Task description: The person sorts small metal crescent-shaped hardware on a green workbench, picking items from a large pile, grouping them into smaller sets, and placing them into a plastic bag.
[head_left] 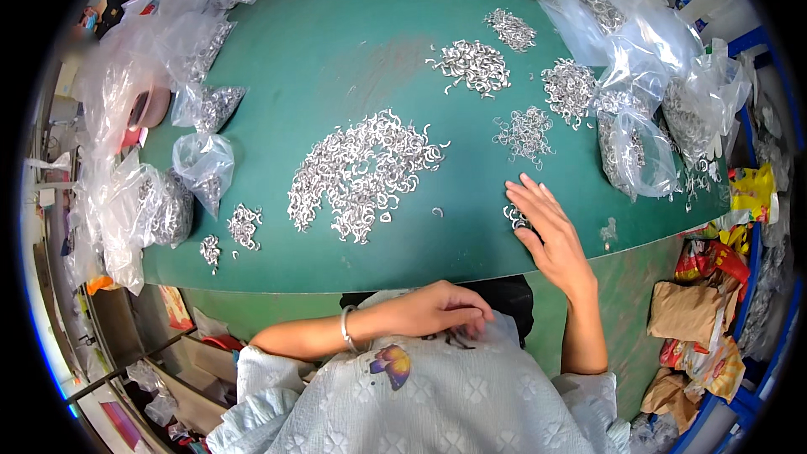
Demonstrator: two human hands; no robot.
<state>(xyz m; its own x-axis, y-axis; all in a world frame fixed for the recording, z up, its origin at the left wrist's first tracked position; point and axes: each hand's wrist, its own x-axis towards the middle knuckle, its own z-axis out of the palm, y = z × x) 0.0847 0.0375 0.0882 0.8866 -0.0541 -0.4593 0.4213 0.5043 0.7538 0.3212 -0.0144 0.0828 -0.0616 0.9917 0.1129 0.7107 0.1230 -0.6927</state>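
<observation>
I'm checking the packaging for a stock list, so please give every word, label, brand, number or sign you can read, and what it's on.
None can be read reliably.
Yellow bag at right: printed marks, too small and blurred.
Red packet below it: printing too small to read.
Metal pieces by the right hand: no lettering visible.
Shirt: butterfly and flower pattern, no words visible.

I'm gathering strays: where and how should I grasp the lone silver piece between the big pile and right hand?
Probably pinch the lone silver piece across its curve, from above: it lies low on the green table, apart from the big pile.
</observation>
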